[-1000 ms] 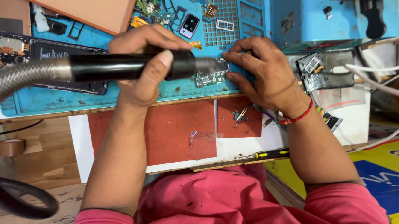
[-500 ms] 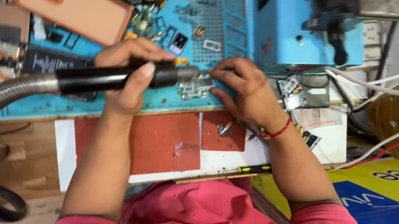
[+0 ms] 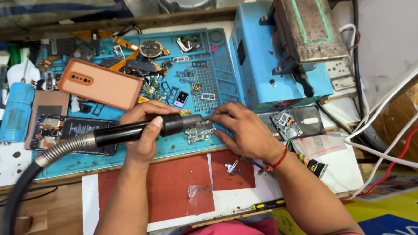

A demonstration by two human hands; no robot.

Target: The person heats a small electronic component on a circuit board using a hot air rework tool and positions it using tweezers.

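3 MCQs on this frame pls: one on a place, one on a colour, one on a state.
1. Where does the orange phone back cover lie?
A. on the blue work mat, upper left
B. on the red sheet near the person
C. on the blue machine at the right

2. What colour is the band on the right wrist?
A. green
B. red
C. white

3. What is the left hand doing?
A. resting flat and empty
B. gripping the black hot-air handpiece
C. holding a screwdriver

Answers:
1 A: the cover sits on the blue work mat, up and left of both hands.
2 B: a red band circles the wrist behind the right hand.
3 B: the fingers wrap the black hot-air handpiece, its nozzle over the small circuit board.
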